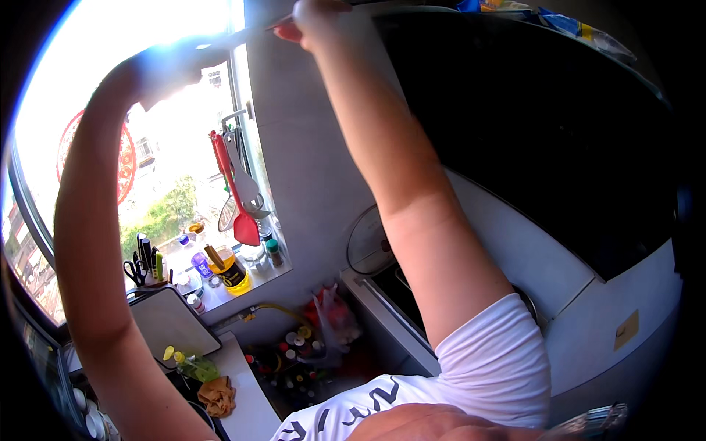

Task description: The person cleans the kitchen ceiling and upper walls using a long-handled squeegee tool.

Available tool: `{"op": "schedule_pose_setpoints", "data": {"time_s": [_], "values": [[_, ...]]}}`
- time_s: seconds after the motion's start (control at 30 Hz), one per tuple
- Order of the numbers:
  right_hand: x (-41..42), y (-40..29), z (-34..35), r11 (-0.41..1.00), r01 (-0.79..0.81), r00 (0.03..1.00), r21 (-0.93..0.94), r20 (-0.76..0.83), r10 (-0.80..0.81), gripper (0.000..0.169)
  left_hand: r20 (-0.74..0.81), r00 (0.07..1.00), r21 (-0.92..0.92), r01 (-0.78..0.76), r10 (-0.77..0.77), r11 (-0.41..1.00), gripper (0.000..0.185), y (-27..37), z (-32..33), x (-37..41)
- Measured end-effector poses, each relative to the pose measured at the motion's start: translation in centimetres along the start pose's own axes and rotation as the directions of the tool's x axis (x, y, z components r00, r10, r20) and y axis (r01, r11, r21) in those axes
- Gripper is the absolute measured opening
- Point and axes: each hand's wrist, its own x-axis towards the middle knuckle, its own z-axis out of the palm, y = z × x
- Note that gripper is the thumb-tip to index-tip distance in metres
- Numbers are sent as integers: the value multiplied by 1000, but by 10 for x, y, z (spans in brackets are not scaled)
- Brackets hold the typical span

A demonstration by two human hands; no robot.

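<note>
Both my arms are raised to the top of the view. My left hand is in front of the bright window, blurred by glare, and its grip is hard to make out. My right hand is at the top edge, by the grey wall, partly cut off and blurred. A thin dark strip spans the gap between the two hands; whether it is a held thing or part of the left hand's fingers is unclear. Below them, a red silicone spatula and other utensils hang by the window frame.
The windowsill holds a bottle of yellow oil, a knife block with scissors and jars. A range hood's black panel fills the right. Lower down are a glass lid, cutting board, soap bottle and brown cloth.
</note>
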Motion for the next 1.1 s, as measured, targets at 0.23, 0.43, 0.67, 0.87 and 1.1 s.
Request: {"op": "schedule_pose_setpoints", "data": {"time_s": [0.23,0.43,0.67,0.87,1.1], "values": [[-19,19,-27,949,-87,983,-302,129,131,73,159,981,-243,150,-113,958,50,2,50,2],[-58,56,15,956,-122,990,-267,33,136,85,290,937,-528,326,-194,784,51,-44,60,-48],[-162,103,17,929,206,963,-306,232,-137,79,91,933,-461,349,-348,816,47,-46,91,-181],[-203,135,65,760,596,803,-259,186,-566,43,0,896,-518,380,-445,766,53,-56,71,-248],[-15,135,35,713,385,910,-586,370,-187,55,94,930,-314,367,-356,875,54,-11,65,-102]]}}
